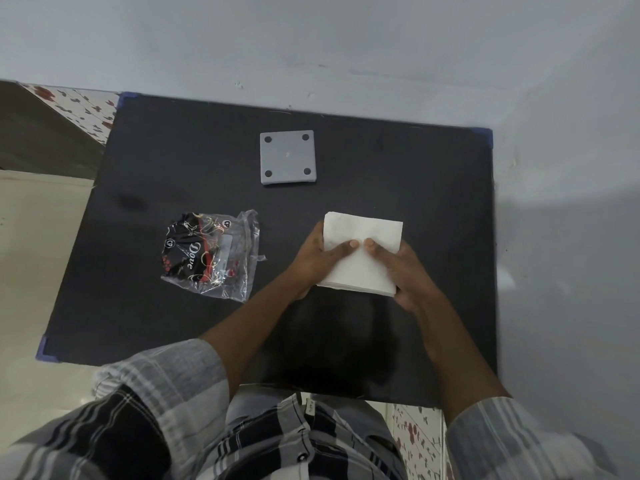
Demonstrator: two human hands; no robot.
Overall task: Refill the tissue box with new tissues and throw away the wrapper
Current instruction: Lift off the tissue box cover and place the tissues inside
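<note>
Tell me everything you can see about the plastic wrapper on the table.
The plastic wrapper is a crumpled clear bag with a black printed part bearing red and gold ornaments and the word "Dove". It looks empty and torn open, and it lies flat on the black table, to the left of the white tissue stack. Neither hand touches it; only the table is under it.

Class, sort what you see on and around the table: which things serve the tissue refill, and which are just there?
Job: tissues, held by left hand and right hand; wrapper; grey box.
Just there: table, wall.
</note>
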